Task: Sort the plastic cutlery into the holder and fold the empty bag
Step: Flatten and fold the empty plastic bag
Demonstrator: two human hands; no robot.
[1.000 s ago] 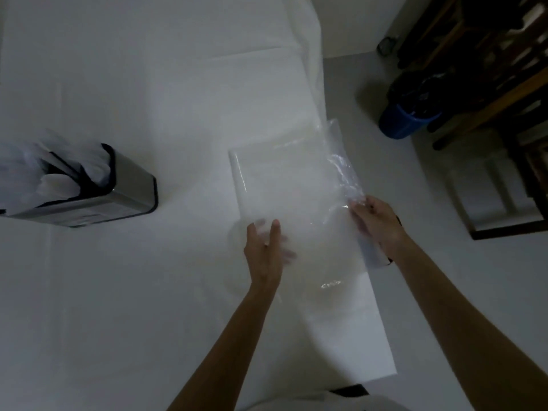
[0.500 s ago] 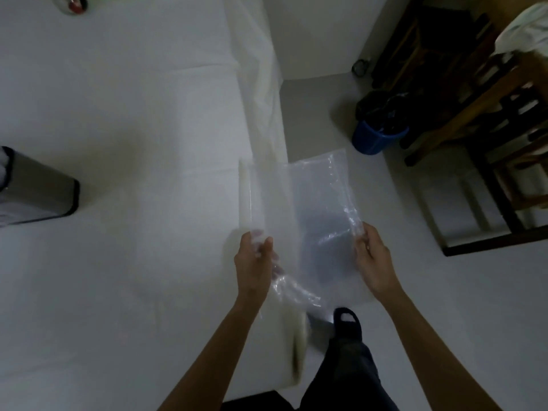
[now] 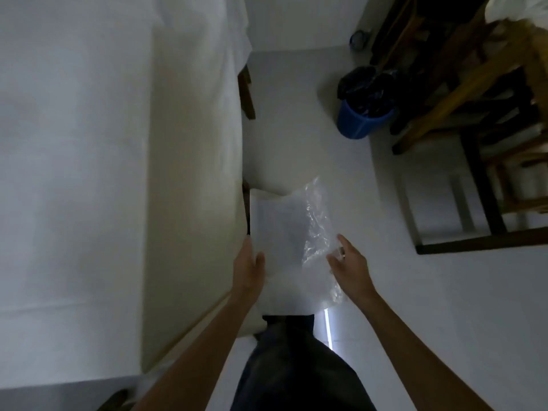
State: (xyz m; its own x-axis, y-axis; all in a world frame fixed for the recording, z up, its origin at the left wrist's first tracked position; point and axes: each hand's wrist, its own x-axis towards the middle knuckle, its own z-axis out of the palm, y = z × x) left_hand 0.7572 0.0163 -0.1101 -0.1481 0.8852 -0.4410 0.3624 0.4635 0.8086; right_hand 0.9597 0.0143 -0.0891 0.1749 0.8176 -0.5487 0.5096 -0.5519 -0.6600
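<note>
The empty clear plastic bag (image 3: 284,238) hangs in the air over the floor, just right of the table's edge, held between both hands. My left hand (image 3: 248,269) grips the bag's left edge with thumb and fingers. On the crinkled right edge, my right hand (image 3: 347,265) pinches the plastic while its index finger points up. The cutlery holder is out of view.
The white-covered table (image 3: 89,173) fills the left half, its cloth hanging down at the edge. A blue bin with a black liner (image 3: 363,112) stands on the floor at the right. Wooden chairs and furniture (image 3: 474,114) crowd the far right. My dark trousers (image 3: 293,366) show below.
The bag has been lifted off the table and carried right, past the edge, over the floor. The view has swung right, so the cutlery holder has left the frame.
</note>
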